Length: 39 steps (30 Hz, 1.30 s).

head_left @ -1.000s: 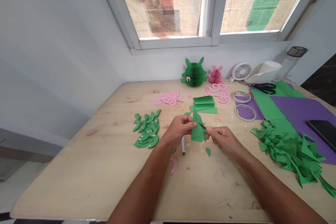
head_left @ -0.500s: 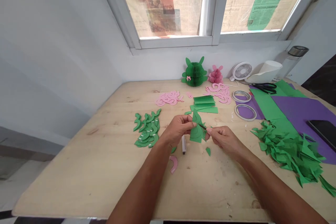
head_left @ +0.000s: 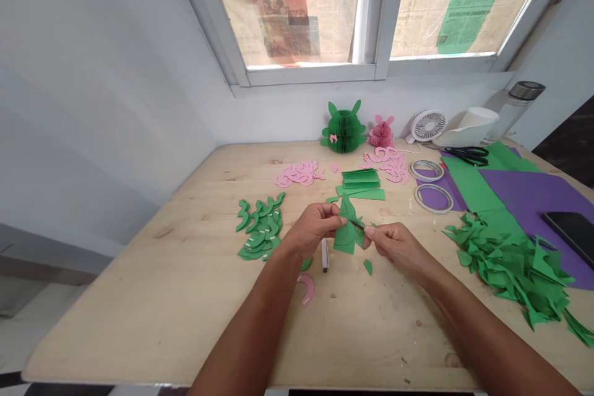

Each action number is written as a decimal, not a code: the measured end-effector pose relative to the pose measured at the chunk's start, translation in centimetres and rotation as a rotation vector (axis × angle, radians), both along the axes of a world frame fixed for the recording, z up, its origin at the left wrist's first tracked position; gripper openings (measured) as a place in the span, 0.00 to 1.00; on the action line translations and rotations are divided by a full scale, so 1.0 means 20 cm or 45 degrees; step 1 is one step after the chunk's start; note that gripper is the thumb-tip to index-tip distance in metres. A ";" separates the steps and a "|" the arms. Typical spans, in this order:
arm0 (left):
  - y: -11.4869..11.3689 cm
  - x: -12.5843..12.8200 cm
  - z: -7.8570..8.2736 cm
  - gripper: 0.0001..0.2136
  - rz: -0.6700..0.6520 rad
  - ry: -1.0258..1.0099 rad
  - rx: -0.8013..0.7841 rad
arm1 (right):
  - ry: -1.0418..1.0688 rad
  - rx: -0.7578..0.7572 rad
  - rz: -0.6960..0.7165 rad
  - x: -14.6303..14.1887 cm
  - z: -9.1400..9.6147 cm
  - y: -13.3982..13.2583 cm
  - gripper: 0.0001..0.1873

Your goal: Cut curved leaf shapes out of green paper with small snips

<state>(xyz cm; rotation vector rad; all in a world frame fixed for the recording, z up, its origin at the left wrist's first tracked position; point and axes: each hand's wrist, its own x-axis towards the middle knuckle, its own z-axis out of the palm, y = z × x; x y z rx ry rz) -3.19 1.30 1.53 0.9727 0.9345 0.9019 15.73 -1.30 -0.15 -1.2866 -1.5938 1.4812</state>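
**Green Paper Pinched Between Left Fingertips, Dark Blade Against It**

Nearest us on the pale wooden table (head_left: 185, 334), we see a pink arch (head_left: 307, 292) beside the left forearm, and past it a small green scrap (head_left: 368, 267) and a narrow white-and-dark object (head_left: 325, 258).

Just beyond, above the table, is the green paper (head_left: 344, 239), between the two hands. We find it matte and mid-green, with a peaked top, a fairly straight lower edge and faint curved lines across its face. Its right side is irregular, with smaller green bits jutting out; we cannot tell whether those are still joined. The left hand (head_left: 320, 226) holds its left edge, thumb and fingers pressed together. The right hand (head_left: 390, 241) is closed around a dark-bladed tool (head_left: 357, 224), whose slim blade meets the paper's right side; the grip itself is hidden from us.

To the left we see overlapping green arches (head_left: 263, 238), some with pale tabs; to the right, a heap of green offcuts (head_left: 515, 269).

Farther back lie folded green strips (head_left: 361, 180), two tape rolls (head_left: 435, 211) and two clusters of pink cutouts (head_left: 299, 174). At the wall stand a green honeycomb figure (head_left: 344, 134), a smaller pink one (head_left: 381, 135) and a white fan (head_left: 427, 125).
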 end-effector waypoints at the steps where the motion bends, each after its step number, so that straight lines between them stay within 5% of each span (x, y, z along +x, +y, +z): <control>1: 0.00 0.00 0.00 0.10 -0.001 0.003 0.000 | 0.001 0.004 0.004 0.00 0.00 0.00 0.25; 16: 0.01 -0.01 -0.01 0.11 0.054 -0.097 0.005 | 0.033 0.030 -0.020 0.03 0.03 0.02 0.24; 22: 0.00 0.02 -0.02 0.12 0.090 -0.146 -0.029 | 0.238 0.016 -0.215 0.01 0.04 0.02 0.24; 30: -0.02 0.09 -0.02 0.11 0.144 -0.026 0.172 | 0.382 -0.009 -0.445 -0.04 0.04 0.01 0.20; 39: -0.04 0.13 -0.04 0.10 0.120 0.130 0.309 | 0.309 0.098 -0.478 -0.03 0.01 0.02 0.18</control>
